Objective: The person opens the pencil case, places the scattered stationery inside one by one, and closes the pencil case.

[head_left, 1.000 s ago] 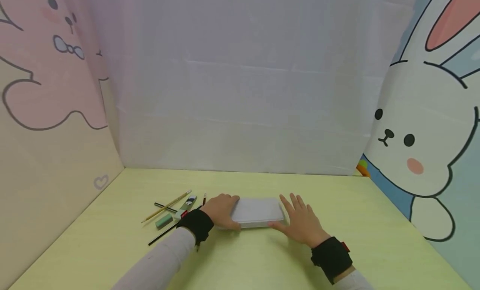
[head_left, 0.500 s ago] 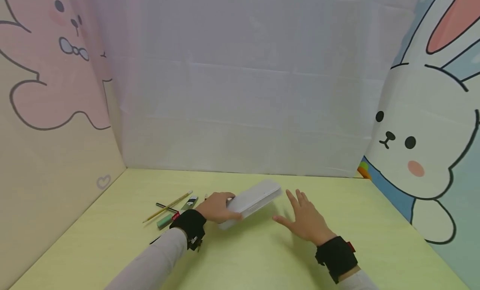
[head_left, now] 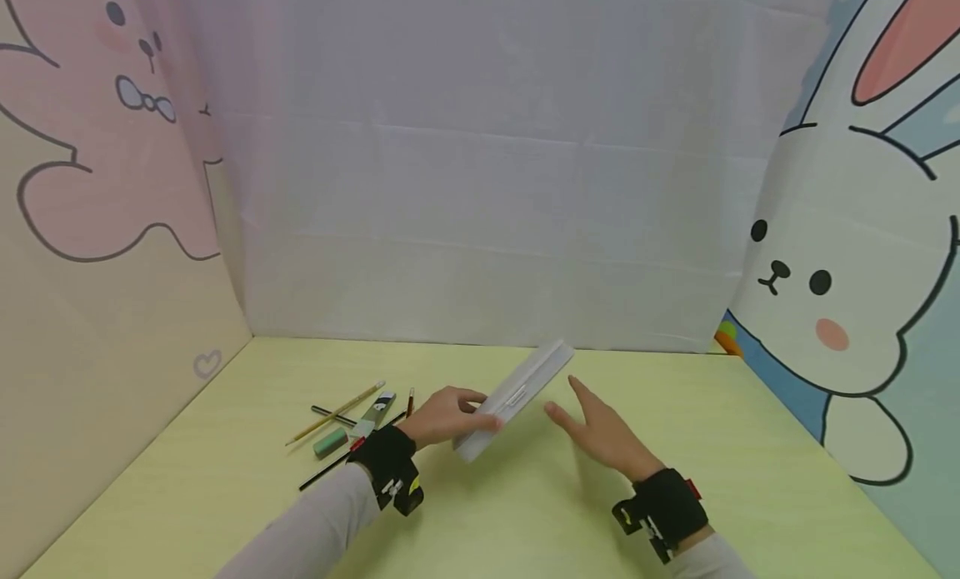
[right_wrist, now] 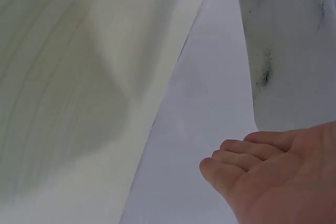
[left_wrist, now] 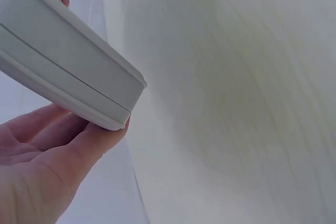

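Observation:
A white, long flat case [head_left: 519, 397] is tilted above the table, its upper end pointing to the back right. The left hand [head_left: 442, 416] grips its lower left end, thumb in front. In the left wrist view the case [left_wrist: 68, 51] shows a seam along its side, with the left hand [left_wrist: 52, 156] below it. The right hand [head_left: 609, 433] is held to the right of the case, fingers extended, holding nothing. Dark smudges mark the case [right_wrist: 294, 51] in the right wrist view, above the right hand [right_wrist: 283, 177].
On the yellow-green table [head_left: 480, 529], left of the hands, lie a yellow pencil [head_left: 335, 413], a green eraser-like block [head_left: 330, 442], a green and white item [head_left: 375, 412] and dark pencils [head_left: 322, 476]. A white sheet [head_left: 480, 162] hangs behind.
The case has come up off the table in the left hand and turned onto its side, its far end rising to the back right. The right hand has come away from it.

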Tool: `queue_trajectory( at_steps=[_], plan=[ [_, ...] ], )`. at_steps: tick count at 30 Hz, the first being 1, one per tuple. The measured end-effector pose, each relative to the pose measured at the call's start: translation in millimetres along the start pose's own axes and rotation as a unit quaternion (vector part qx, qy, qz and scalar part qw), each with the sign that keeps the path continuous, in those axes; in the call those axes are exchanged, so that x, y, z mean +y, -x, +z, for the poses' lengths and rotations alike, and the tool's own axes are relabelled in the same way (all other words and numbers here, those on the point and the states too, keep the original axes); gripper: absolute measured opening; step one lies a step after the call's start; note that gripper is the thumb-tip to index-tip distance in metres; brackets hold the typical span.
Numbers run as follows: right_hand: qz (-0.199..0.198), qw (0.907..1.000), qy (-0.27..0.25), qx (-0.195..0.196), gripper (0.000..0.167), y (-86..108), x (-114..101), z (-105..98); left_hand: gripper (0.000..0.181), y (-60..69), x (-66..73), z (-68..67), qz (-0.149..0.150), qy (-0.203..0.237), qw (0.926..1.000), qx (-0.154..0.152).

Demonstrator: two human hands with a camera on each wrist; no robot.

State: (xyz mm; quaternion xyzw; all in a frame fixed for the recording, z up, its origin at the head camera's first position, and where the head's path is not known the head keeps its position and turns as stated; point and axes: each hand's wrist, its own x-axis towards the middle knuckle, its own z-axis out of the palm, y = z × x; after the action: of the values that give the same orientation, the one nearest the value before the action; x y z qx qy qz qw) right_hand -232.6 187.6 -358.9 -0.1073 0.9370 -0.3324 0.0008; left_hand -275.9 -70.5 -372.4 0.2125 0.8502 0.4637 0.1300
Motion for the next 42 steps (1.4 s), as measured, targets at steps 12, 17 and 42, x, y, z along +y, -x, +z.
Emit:
queue_trajectory(
  at_steps=[12, 17, 42],
  plan=[
    [-0.024, 0.9285, -0.367, -0.055, 0.075, -12.0, -16.0, -9.2, 0.057, 13.4, 12.4, 8.2, 0.015, 0.078, 0.9968, 0.003],
    [-0.029, 0.8859, -0.458, -0.065, 0.081, -17.0, -19.4, -11.4, 0.057, 16.8, 16.3, 9.4, 0.018, 0.1, 0.9948, -0.003],
    [-0.007, 0.8248, -0.565, 0.021, 0.047, -15.4, -19.1, 0.7, 0.06, 24.8, 24.2, 29.0, 0.048, 0.07, 0.9962, -0.018]
  ],
)
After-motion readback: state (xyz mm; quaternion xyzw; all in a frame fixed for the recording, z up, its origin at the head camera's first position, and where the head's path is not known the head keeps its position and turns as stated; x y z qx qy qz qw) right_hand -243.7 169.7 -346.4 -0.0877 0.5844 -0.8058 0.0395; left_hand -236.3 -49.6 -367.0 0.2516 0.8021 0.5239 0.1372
